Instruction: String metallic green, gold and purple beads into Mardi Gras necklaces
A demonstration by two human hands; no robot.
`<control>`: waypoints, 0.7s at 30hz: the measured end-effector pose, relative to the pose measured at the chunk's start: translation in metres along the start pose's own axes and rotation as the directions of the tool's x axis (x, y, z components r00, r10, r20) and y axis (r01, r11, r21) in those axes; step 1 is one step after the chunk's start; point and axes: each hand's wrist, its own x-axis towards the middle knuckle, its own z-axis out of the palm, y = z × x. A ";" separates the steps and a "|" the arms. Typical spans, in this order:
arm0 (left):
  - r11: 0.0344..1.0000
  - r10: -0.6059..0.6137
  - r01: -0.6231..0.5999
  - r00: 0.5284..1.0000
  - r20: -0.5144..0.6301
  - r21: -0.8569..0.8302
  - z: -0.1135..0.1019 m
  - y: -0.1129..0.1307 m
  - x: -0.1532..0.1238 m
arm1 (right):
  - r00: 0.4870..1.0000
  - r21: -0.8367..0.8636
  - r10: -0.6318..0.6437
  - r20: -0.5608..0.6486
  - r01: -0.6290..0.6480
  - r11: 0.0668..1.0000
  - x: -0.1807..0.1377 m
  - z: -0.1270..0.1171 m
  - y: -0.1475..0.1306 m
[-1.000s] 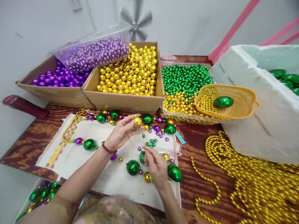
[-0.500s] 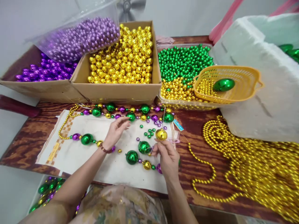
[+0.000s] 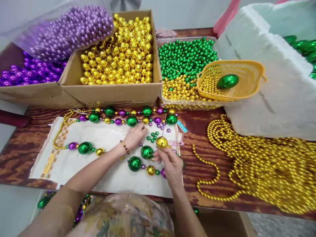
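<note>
My right hand [image 3: 171,166] pinches a large gold bead [image 3: 161,142], from whose top a thin needle sticks up. Beside those fingers rests a big green bead [image 3: 147,152]. Fingertips together and pointing down, my left hand [image 3: 134,136] is at the cloth close to several small green beads [image 3: 155,133]; whatever it pinches is hidden. Below, a strand with a green ball [image 3: 134,163] and a gold bead [image 3: 150,170] runs under my right hand. Farther back on the white cloth [image 3: 103,174] lies a strung necklace of green, purple and gold beads [image 3: 131,120].
Cardboard boxes hold gold beads [image 3: 123,56] and purple beads [image 3: 29,72]. A clear tub has small green beads [image 3: 187,56]; a yellow basket [image 3: 254,79] rests on it. Gold bead chains [image 3: 271,171] spread at right, below a white foam box [image 3: 251,98].
My left hand has moved right and closed its fingers near the small green beads. The right hand still holds the gold bead with the needle. The whole view has shifted slightly.
</note>
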 end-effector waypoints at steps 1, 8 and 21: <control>0.996 -0.020 0.017 0.999 -0.032 -0.092 0.000 -0.001 -0.001 | 1.000 -0.007 -0.005 0.005 0.005 1.000 0.000 0.000 0.000; -0.011 -0.370 0.040 0.928 0.041 -0.999 -0.040 -0.002 -0.025 | 0.977 -0.142 -0.114 0.180 0.140 0.980 0.004 0.002 -0.004; -0.476 -0.352 -0.140 0.935 0.042 -0.868 -0.079 -0.015 -0.046 | 0.875 -0.271 -0.267 0.403 0.393 0.879 0.000 0.013 -0.022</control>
